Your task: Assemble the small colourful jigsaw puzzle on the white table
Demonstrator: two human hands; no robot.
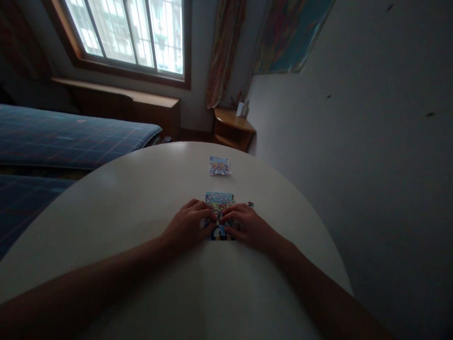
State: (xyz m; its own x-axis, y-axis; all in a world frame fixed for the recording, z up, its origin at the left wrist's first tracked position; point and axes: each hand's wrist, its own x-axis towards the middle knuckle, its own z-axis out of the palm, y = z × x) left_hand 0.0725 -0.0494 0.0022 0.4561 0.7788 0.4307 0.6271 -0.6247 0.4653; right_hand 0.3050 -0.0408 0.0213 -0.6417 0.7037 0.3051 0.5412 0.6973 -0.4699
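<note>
A small colourful jigsaw picture (pixel 220 200) with blue lettering at its top lies flat on the round white table (pixel 141 198). My left hand (pixel 187 225) rests on its left side and my right hand (pixel 246 224) on its right. The fingers of both hands lie flat and pressed on the picture, their tips nearly meeting over its middle. A tiny loose piece (pixel 251 204) sits just beyond my right fingertips. Farther back on the table lies a smaller colourful card (pixel 220 166), apart from both hands.
A bed with a blue checked cover (pixel 71 134) stands left of the table. A wooden corner shelf (pixel 231 127) and a window (pixel 130 33) with a curtain (pixel 224 52) are behind. A grey wall (pixel 371 141) runs close along the right.
</note>
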